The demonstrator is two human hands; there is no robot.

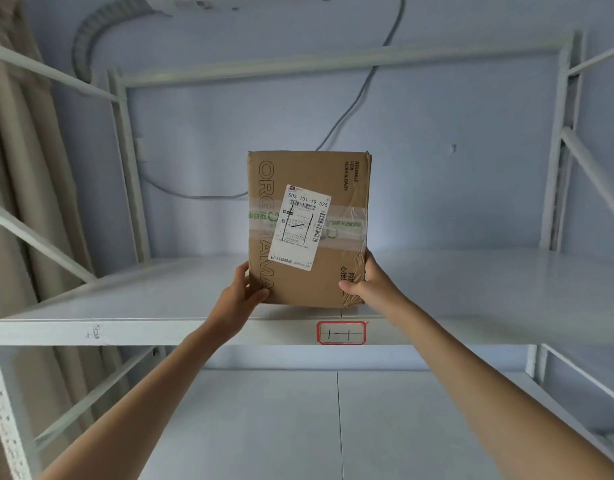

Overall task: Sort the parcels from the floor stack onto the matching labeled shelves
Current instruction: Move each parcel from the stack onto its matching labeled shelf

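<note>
1. Nearest the camera, two bare forearms reach up and forward to the front edge of the upper shelf point(125, 306).
2. The left hand point(241, 292) grips the lower left side of a cardboard box point(309, 230), thumb on the front face and the other fingers hidden behind it.
3. The right hand point(364, 284) grips the lower right corner the same way, thumb pressed on the front.
4. The box stands on end, long axis upright, its bottom at or just above the shelf's front edge; whether it touches is not clear. A white shipping label point(300, 227) faces the camera.
5. A red-bordered tag point(340, 332) sits on the shelf's front edge directly below the box.
6. The box lies straight ahead of both hands, which are equally near; pushing it back onto the shelf looks like the step in hand.
7. A lower shelf point(264, 427) runs beneath.
</note>
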